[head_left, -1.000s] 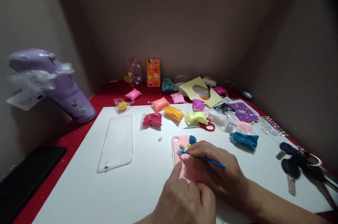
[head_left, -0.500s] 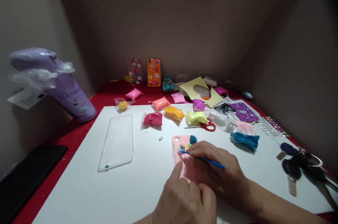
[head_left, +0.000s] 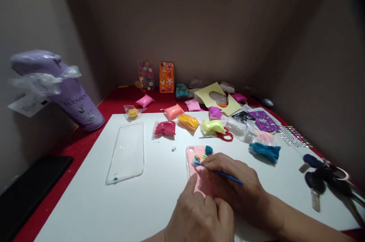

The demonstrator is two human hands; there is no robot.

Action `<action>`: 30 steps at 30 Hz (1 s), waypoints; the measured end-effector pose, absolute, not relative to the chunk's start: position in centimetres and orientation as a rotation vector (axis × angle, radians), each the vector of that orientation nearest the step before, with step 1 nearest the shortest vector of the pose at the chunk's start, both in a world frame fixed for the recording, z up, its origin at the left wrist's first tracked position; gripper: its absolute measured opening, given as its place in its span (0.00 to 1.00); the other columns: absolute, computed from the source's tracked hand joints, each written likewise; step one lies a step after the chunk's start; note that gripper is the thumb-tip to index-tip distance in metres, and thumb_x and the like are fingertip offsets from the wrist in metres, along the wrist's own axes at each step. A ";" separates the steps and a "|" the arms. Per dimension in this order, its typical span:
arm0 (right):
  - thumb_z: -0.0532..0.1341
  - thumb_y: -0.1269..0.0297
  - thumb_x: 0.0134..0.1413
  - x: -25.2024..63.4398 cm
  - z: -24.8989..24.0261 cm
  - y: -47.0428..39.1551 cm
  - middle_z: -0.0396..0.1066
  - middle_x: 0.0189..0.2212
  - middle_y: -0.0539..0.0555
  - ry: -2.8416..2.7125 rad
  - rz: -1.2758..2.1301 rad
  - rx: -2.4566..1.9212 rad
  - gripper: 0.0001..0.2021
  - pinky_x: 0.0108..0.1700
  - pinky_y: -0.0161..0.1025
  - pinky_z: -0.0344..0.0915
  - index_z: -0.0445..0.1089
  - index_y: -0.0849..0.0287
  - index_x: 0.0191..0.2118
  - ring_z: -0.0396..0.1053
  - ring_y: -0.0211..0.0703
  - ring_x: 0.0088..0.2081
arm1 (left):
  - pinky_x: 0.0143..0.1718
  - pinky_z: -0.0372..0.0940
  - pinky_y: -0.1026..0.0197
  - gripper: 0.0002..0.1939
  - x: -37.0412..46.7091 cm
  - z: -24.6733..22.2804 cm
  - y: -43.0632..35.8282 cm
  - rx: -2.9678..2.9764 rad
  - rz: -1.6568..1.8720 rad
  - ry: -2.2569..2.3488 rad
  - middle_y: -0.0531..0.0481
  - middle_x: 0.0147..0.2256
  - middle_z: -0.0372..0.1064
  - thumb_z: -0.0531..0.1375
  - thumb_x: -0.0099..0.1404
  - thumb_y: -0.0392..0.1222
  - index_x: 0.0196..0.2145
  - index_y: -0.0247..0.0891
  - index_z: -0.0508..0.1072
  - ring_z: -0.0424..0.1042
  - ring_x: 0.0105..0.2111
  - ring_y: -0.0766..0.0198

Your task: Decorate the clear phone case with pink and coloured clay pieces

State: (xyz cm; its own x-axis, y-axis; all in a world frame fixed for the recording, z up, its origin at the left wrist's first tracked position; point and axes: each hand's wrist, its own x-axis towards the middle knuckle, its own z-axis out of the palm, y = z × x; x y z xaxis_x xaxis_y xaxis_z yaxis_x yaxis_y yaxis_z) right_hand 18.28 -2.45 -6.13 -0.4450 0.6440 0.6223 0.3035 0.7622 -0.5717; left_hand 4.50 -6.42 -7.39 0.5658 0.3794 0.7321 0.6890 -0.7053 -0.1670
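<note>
A pink-coated phone case (head_left: 192, 169) lies flat on the white board, partly covered by both hands. My right hand (head_left: 236, 177) is closed in a pen-like grip around a slim blue modelling tool (head_left: 229, 176). The tool's tip touches a small white lump with bits of colour (head_left: 195, 161) on the case. Beside it sit pale yellow-green strips (head_left: 204, 156) and a dark teal piece of clay (head_left: 209, 150). My left hand (head_left: 201, 215) rests at the case's lower left, one finger stretched onto it and the others curled; its underside is hidden.
A clear phone case (head_left: 127, 154) lies left. Clay packets, such as a red one (head_left: 165, 128), and red-handled scissors (head_left: 226, 135) lie behind. Keys (head_left: 315, 185) and a teal packet (head_left: 265, 152) are right. A purple tumbler (head_left: 81, 105) leans left; a decorated orange case (head_left: 166, 77) stands behind.
</note>
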 end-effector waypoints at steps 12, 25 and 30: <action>0.55 0.77 0.57 18.3 -6.3 -2.4 0.71 0.32 0.56 -2.056 0.448 -0.719 0.08 0.34 0.40 0.68 0.67 0.60 0.39 0.70 0.43 0.33 | 0.35 0.71 0.48 0.11 4.5 -7.3 -6.4 -2.376 -0.970 -0.862 0.52 0.10 0.57 0.49 0.45 0.24 0.15 0.38 0.61 0.57 0.10 0.66; 0.56 0.78 0.56 18.3 -5.6 -2.5 0.72 0.32 0.56 -2.025 0.428 -0.691 0.08 0.34 0.40 0.69 0.67 0.60 0.40 0.70 0.44 0.34 | 0.35 0.70 0.47 0.11 4.4 -7.4 -6.3 -2.381 -0.975 -0.849 0.52 0.10 0.58 0.49 0.45 0.24 0.15 0.38 0.61 0.57 0.11 0.66; 0.55 0.77 0.57 18.3 -6.0 -2.5 0.72 0.32 0.56 -2.030 0.443 -0.708 0.08 0.35 0.39 0.69 0.68 0.60 0.38 0.71 0.43 0.34 | 0.36 0.70 0.47 0.11 4.4 -7.4 -6.3 -2.395 -0.956 -0.849 0.53 0.11 0.58 0.49 0.47 0.24 0.16 0.38 0.61 0.57 0.11 0.66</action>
